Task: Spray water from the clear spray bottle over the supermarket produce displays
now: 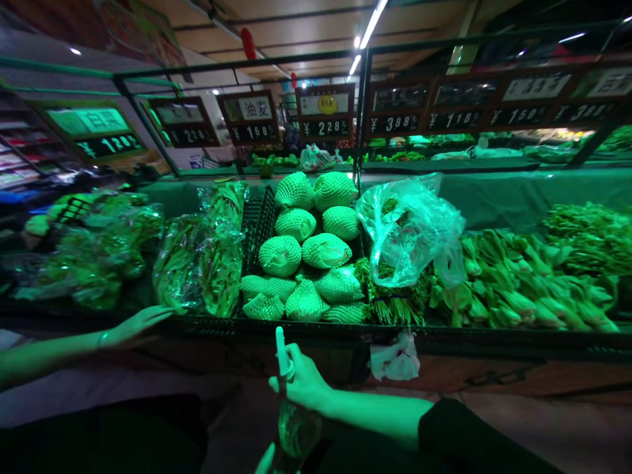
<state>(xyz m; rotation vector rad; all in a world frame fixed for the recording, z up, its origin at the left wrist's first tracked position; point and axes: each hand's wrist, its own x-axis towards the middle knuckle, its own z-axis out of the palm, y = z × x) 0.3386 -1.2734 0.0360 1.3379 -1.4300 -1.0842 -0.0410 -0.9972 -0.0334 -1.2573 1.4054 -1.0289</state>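
Clear plastic suggests a light, slippery spray bottle (294, 428), best gripped at the neck, as the right hand (305, 382) does; left hand (266, 459) closure unclear.

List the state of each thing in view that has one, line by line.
Spray bottle: held, fill level unclear.
Right hand: gripping.
Left hand: barely in frame, grip unclear.
Another person's hand: outstretched.
Netted produce: stacked in rows.
Greens at left: bagged in plastic.
Large clear bag: crumpled, loose.
Greens at right: unwrapped, piled.
White bag: hanging, crumpled.
Price signs: hanging, showing prices.
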